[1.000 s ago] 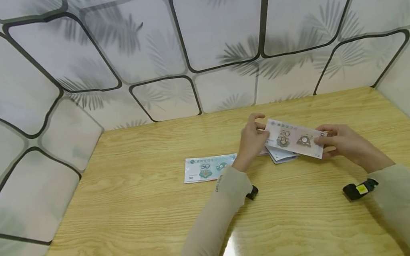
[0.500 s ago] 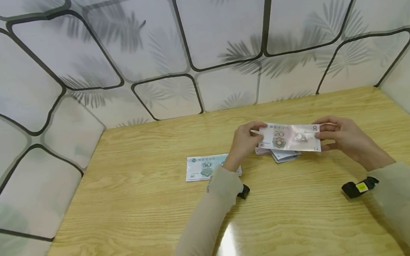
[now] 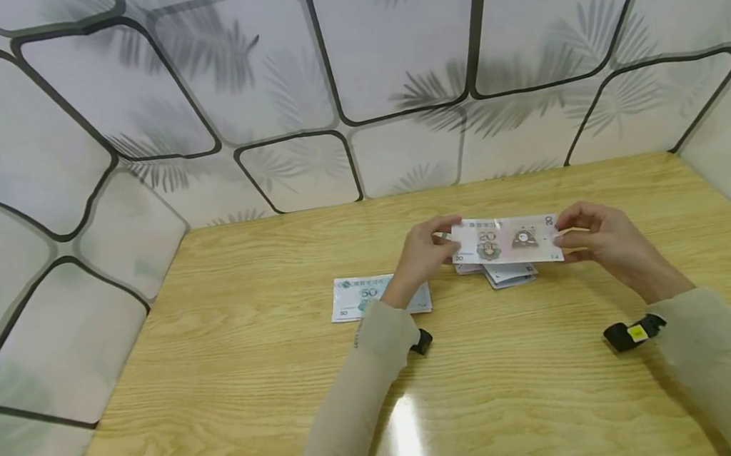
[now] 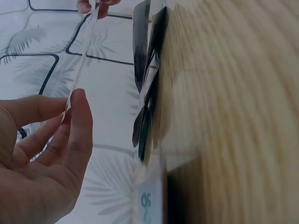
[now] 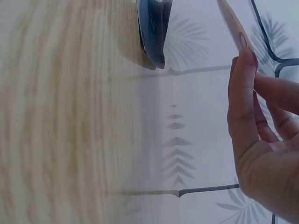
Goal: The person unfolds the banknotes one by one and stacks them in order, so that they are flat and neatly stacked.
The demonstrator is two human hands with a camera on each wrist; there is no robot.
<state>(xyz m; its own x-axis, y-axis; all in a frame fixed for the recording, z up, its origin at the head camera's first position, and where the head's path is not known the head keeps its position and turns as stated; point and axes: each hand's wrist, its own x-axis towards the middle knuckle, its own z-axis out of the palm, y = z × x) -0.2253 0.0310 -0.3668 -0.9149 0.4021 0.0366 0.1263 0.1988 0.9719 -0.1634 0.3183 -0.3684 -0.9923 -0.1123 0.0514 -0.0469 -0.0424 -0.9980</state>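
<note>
A pinkish 20 play banknote is held flat and level above the table, its printed face toward the head camera. My left hand pinches its left end between thumb and fingers; the left wrist view shows the note edge-on. A sliver of green shows between the left fingers, and I cannot tell what it belongs to. At the right end, my right hand pinches the note with thumb and fingertips. Beneath it lies a loose pile of banknotes, partly hidden by the held note.
A green 50 banknote lies on top of a thin stack left of the pile, partly covered by my left wrist. The wooden table meets patterned wall covering at the back and sides.
The 20 banknote has swung from a slant to nearly level and shifted left, both hands still holding its ends. My left hand has moved left, uncovering more of the pile.
</note>
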